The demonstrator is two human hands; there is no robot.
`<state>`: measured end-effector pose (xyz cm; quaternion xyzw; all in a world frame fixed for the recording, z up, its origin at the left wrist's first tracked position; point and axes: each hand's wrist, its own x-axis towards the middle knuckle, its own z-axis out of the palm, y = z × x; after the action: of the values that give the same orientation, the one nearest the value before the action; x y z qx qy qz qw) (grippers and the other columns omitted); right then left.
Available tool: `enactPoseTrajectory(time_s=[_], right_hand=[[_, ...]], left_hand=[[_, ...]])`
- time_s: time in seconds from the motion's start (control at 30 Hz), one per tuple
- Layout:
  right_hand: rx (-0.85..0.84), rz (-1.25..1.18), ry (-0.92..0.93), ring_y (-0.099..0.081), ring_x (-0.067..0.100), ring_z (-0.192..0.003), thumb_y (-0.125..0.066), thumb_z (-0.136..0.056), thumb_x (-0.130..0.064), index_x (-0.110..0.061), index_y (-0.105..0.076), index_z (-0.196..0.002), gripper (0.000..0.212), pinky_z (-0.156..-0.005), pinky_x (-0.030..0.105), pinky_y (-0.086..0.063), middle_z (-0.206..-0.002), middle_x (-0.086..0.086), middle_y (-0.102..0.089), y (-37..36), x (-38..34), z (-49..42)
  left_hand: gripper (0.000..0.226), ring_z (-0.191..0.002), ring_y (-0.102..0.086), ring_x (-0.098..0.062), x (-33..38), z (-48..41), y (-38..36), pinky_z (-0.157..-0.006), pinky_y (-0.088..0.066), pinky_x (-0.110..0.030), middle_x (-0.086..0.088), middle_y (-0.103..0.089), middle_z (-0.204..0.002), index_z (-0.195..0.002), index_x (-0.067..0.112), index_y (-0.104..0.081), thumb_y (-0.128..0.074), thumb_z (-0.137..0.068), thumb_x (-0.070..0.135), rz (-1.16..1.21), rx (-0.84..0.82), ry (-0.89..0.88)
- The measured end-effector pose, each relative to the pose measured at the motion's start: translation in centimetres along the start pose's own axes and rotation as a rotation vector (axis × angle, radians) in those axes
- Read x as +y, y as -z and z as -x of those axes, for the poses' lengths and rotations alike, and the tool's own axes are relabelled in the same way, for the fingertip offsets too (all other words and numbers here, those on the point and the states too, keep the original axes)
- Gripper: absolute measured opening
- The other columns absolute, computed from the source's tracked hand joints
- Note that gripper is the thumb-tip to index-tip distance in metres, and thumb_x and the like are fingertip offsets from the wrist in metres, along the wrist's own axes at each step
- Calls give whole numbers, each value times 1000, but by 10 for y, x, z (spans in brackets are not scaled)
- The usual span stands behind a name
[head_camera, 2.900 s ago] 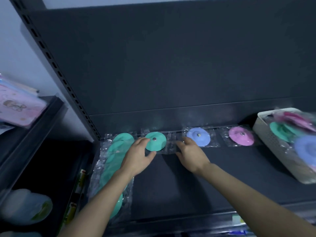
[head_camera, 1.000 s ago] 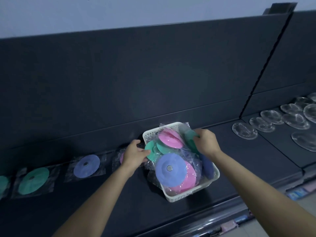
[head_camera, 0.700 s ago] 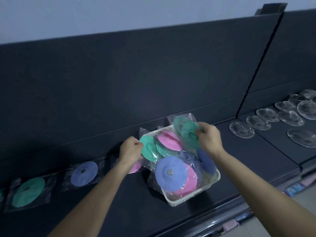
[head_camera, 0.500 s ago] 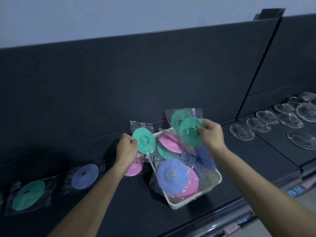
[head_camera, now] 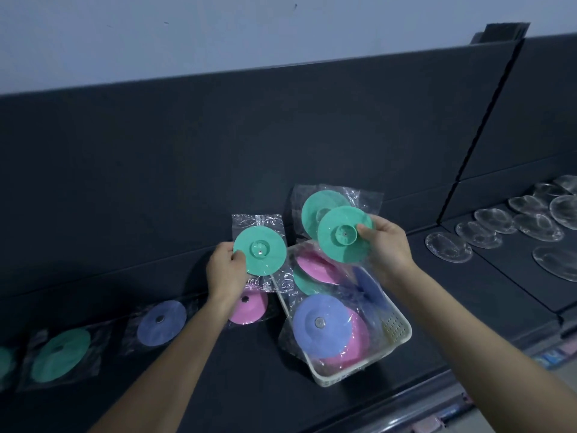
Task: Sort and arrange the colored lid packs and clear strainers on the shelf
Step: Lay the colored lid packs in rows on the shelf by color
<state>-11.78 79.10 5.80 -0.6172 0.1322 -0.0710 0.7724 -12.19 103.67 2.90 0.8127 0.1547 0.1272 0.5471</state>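
My left hand (head_camera: 225,273) pinches one green lid pack (head_camera: 260,250) by its left edge, held up above the shelf. My right hand (head_camera: 385,246) grips two green lid packs (head_camera: 340,234), one behind the other, above the white basket (head_camera: 395,334). The basket holds several more packs: a blue one (head_camera: 320,323) on top, pink and green ones beneath. On the shelf lie a pink pack (head_camera: 249,307), a blue pack (head_camera: 161,323) and a green pack (head_camera: 61,354) in a row. Clear strainers (head_camera: 487,232) lie in rows on the shelf section at right.
The dark shelf board (head_camera: 234,385) runs along a dark back panel (head_camera: 218,151). A vertical divider post (head_camera: 480,126) separates the strainer section. Another green pack (head_camera: 4,364) is cut off at the far left. Price labels line the shelf's front edge (head_camera: 549,359).
Both hands lifted green lid packs out of the basket and raised them higher. Earlier still, my view swung right from the row of laid-out packs to the basket.
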Motion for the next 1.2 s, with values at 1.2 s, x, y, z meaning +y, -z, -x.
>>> enactPoseTrajectory(time_s=[1.2], right_hand=[[-361, 1460, 581, -46, 33, -123, -39, -88, -27, -16, -60, -121, 40, -94, 39, -43, -134, 10, -47, -10, 51, 6]], left_hand=[[38, -96, -68, -36, -17, 24, 24, -79, -56, -56, -16, -69, -108, -114, 9, -61, -69, -79, -4, 514, -172, 216]])
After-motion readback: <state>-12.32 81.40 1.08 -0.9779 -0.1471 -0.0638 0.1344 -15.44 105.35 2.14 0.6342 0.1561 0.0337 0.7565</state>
